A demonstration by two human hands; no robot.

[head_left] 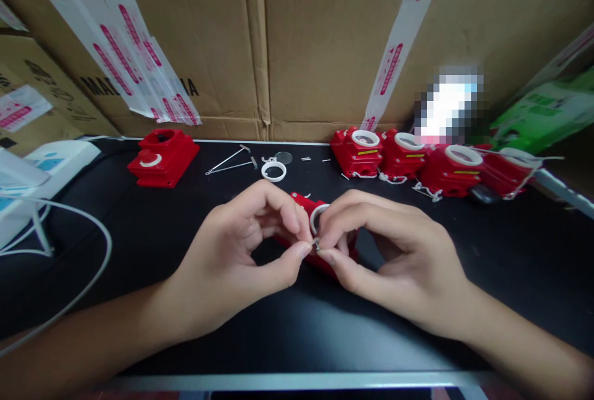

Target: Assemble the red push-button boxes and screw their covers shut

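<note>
Left hand (241, 251) and right hand (390, 257) pinch a small metal part (316, 243) together over a red housing (320, 245) on the black bench (139, 233).

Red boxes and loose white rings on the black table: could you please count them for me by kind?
Red boxes: 6, one under the hands, one at the far left, and four in a row at the right.
Loose white rings: 1.
Total: 7.
</note>
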